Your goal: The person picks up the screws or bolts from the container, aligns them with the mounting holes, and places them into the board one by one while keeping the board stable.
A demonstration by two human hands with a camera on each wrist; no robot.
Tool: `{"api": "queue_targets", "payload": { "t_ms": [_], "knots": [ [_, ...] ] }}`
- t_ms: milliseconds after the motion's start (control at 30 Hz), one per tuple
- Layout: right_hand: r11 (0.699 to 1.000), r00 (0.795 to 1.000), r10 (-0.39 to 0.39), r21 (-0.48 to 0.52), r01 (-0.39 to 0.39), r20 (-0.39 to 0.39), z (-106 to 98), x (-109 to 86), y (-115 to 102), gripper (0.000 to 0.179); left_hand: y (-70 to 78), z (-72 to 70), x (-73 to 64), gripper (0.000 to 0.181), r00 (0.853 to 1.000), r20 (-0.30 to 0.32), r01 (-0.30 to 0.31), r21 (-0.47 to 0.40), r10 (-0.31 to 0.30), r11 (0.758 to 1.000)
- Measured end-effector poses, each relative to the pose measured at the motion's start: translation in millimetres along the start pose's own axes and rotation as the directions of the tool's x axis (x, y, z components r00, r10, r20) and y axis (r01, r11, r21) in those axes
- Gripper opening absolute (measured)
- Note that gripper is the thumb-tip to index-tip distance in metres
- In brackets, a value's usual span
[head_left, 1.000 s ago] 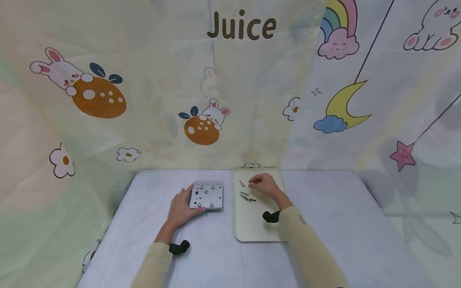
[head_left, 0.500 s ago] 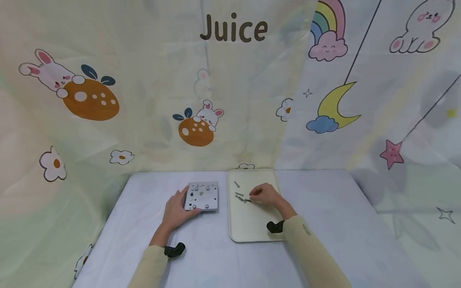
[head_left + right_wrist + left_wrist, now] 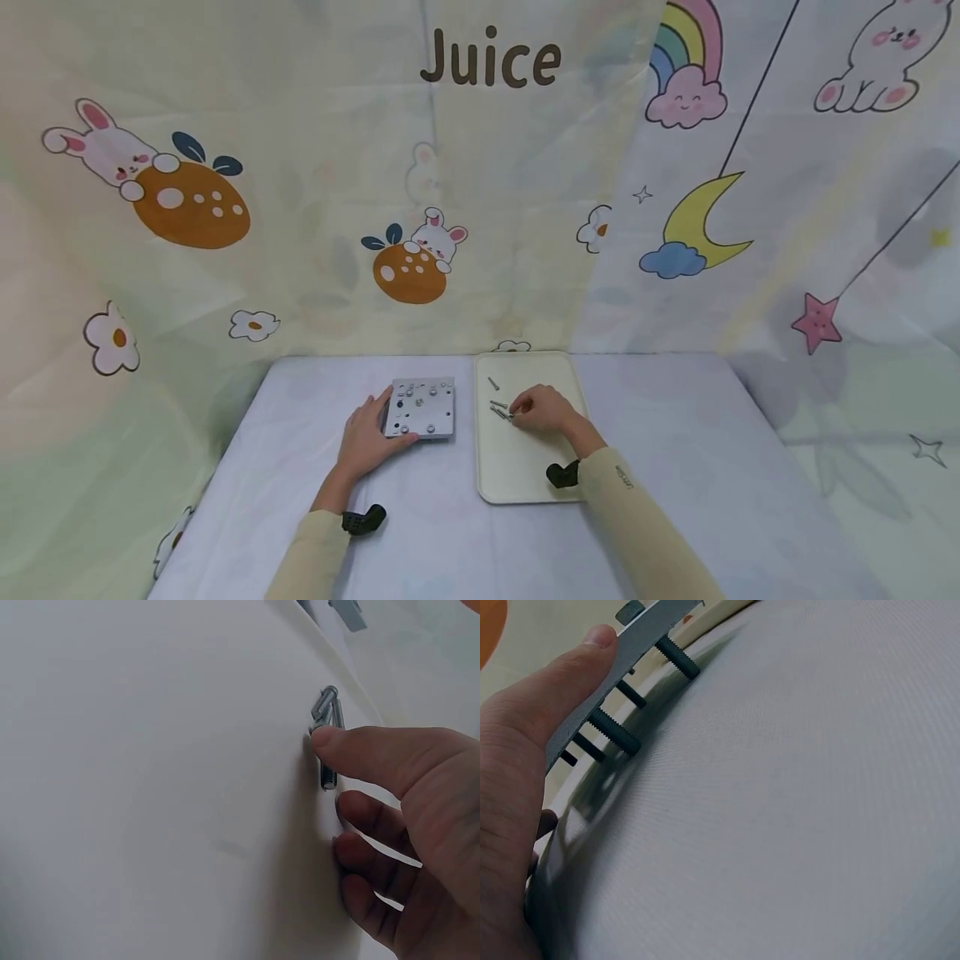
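Note:
My left hand grips a square silver metal plate by its side, the thumb along the near edge and the fingers at the far left corner. Small bolt heads and holes dot its top. Seen from the left wrist, threaded bolts stick out below the plate. Over the cream tray, my right hand pinches a bolt; the thumb tip covers its upper part and the index finger is hidden behind. More bolts lie bunched right at the fingertips.
A single bolt lies apart, farther back in the tray. The tray stands right of the plate on a table with a white cloth. A printed curtain hangs behind the table.
My right hand has come nearer and slightly left from the back of the tray, down to the bunched bolts, its fingers closing at one. The left hand keeps holding the plate in place.

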State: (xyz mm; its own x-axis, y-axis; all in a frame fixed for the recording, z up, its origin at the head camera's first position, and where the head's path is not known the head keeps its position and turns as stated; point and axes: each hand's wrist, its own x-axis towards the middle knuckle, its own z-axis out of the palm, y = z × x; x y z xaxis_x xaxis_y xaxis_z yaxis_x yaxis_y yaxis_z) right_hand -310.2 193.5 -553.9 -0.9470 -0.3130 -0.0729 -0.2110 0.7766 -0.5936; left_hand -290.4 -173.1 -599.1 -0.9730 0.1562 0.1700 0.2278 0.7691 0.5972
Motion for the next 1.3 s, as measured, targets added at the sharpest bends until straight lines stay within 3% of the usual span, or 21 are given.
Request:
{"api": "queue_targets", "payload": {
  "t_ms": [333,733,900,1100,1300],
  "knots": [
    [0.996,0.998,-0.061,-0.062,0.063,0.033,0,3.9,-6,0.011,0.3,-0.8,0.0,0.117,1.0,0.0,0.005,0.013,-0.005,1.0],
    [0.99,0.996,-0.088,-0.109,0.086,-0.012,-2,4.6,-12,0.01,2.6,-0.6,-2.3,0.119,0.999,0.02,0.033,0.007,-0.034,0.999],
    [0.99,0.989,-0.135,-0.04,0.132,-0.064,-5,8.2,-18,0.003,1.9,-1.7,-3.1,0.118,1.0,-0.005,0.028,0.002,-0.028,1.0],
    [0.992,0.99,-0.09,0.081,0.099,-0.106,-4,8.3,-24,0.009,2.8,-2.9,-4.0,0.119,1.0,0.009,0.014,0.005,-0.014,1.0],
    [0.984,0.987,-0.11,0.129,0.125,-0.116,-10,16.4,-42,0.006,3.4,-1.6,-1.4,0.118,1.0,0.0,0.006,0.019,-0.006,1.0]
  ]
}}
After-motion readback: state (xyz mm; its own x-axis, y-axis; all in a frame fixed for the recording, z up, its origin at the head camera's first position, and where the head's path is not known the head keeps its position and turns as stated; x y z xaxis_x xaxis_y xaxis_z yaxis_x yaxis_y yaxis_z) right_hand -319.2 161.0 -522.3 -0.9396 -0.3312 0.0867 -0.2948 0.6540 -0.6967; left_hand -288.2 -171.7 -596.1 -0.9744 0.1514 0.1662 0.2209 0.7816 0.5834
